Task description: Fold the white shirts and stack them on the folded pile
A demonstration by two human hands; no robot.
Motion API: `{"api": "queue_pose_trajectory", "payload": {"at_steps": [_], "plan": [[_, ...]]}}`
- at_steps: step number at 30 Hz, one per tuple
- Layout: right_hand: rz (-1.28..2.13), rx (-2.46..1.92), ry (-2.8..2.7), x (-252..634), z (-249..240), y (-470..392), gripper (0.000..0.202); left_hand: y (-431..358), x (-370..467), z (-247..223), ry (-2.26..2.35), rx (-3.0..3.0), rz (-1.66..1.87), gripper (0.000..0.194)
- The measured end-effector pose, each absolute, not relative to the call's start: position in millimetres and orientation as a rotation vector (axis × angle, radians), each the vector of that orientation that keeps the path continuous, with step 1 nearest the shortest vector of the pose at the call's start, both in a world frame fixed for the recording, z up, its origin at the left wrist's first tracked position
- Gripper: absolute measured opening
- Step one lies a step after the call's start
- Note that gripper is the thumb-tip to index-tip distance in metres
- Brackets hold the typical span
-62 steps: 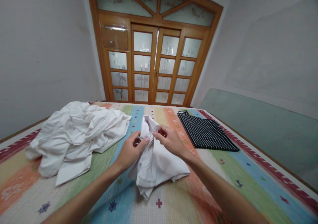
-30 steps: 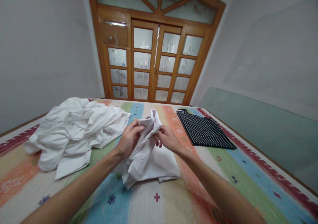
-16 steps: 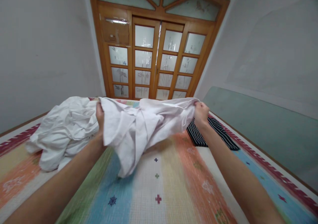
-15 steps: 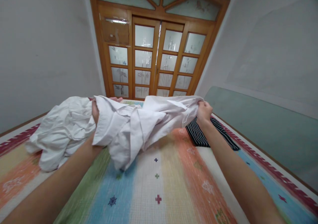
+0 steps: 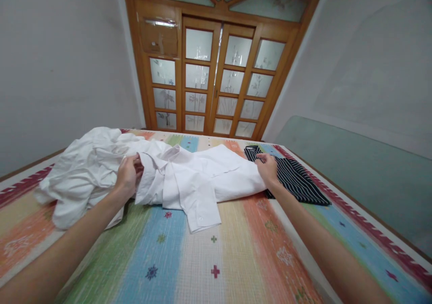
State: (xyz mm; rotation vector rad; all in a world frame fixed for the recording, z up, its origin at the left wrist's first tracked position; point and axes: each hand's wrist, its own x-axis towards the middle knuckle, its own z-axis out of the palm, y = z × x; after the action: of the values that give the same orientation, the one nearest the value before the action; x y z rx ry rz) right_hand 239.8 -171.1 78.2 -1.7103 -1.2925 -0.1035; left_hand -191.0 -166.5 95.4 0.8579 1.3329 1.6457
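Note:
A white shirt [image 5: 202,173] lies partly folded across the striped bedspread, with one sleeve [image 5: 199,205] hanging toward me. At its left end, my left hand [image 5: 128,176] has its fingers curled at the edge, closed on the fabric. My right hand [image 5: 269,168] pinches the shirt's opposite end, just in front of a folded black garment with white stripes [image 5: 300,180]. Left of the shirt, and partly behind my left hand, sits a crumpled heap of white cloth [image 5: 81,173].
Beneath everything is a multicoloured striped bedspread [image 5: 199,268] with small printed motifs. A pale green headboard-like panel [image 5: 354,169] runs along the right side. Wooden doors with glass panes [image 5: 216,79] stand beyond the bed, between grey walls.
The shirt has come down from the air onto the bedspread and lies flatter. Both hands have lowered with it, and its sleeve now spreads toward me.

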Motion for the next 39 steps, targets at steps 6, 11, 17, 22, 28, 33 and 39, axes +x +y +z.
{"api": "queue_pose_trajectory", "payload": {"at_steps": [6,11,17,22,28,33,39], "plan": [[0.302,-1.3,-1.89,126.4,70.4,-194.8,0.014,-196.0,-181.1,99.4,1.729,1.548,1.96,0.035],[0.3,-1.247,-2.298,64.1,59.6,-219.4,0.019,-232.2,-169.5,91.5,1.574,2.321,1.373,0.012],[0.053,-1.485,-2.555,41.0,47.7,-231.7,0.025,-238.8,-164.0,69.8,1.621,2.76,0.627,0.021],[0.108,-1.693,-2.575,58.7,52.9,-227.0,0.02,-229.2,-176.3,60.4,1.88,2.629,0.406,0.036],[0.036,-1.915,-2.401,90.7,51.2,-232.7,0.033,-234.1,-190.5,69.7,2.128,2.783,0.311,0.041],[0.139,-1.987,-2.35,98.6,49.8,-238.0,0.056,-235.4,-180.7,76.4,2.149,2.591,0.043,0.031],[0.386,-1.705,-2.5,88.9,57.1,-238.0,0.024,-213.9,-173.5,65.8,1.981,2.508,0.259,0.031]]}}
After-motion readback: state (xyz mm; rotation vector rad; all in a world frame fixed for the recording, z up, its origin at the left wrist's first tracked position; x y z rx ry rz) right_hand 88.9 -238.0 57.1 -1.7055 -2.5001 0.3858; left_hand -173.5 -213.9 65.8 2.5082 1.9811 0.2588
